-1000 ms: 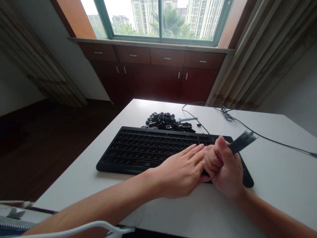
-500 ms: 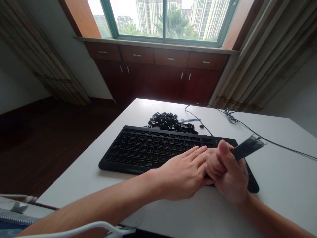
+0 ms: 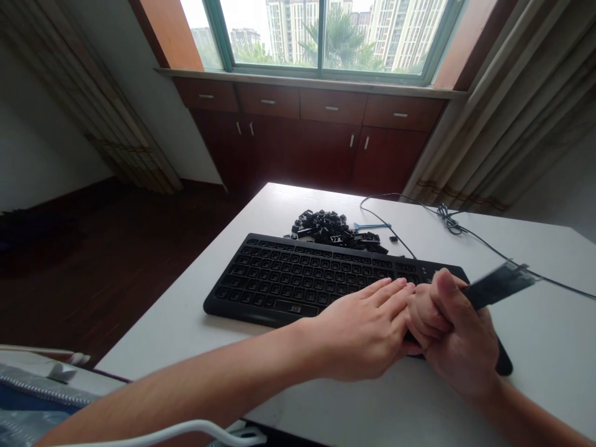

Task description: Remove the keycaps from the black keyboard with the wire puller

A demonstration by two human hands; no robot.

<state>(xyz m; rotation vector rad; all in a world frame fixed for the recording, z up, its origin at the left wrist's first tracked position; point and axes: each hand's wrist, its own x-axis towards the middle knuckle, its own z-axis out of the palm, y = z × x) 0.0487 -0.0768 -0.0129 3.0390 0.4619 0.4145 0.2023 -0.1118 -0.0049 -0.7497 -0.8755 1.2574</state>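
Note:
A black keyboard (image 3: 279,273) with its keycaps off lies at a slant on the white table. My left hand (image 3: 363,329) rests over its right part, fingers stretched out flat and side by side, fingertips against my right hand. My right hand (image 3: 459,335) is closed above the keyboard's right end, thumb up. From its grip a dark flat strip (image 3: 500,287) with a partly clear end sticks out to the right; its kind is hard to make out. Behind the keyboard is a heap of loose black keycaps (image 3: 326,228). What lies beneath both palms is hidden.
A small blue tool (image 3: 371,226) and a single black keycap (image 3: 393,239) lie right of the heap. The keyboard's black cable (image 3: 449,218) runs in a bundled loop across the white table (image 3: 549,248). A white curved bar (image 3: 186,427) crosses the lower left.
The view has swung left, so everything sits further right in the picture. The strip in my right hand has tipped flatter. Both hands keep their places over the keyboard.

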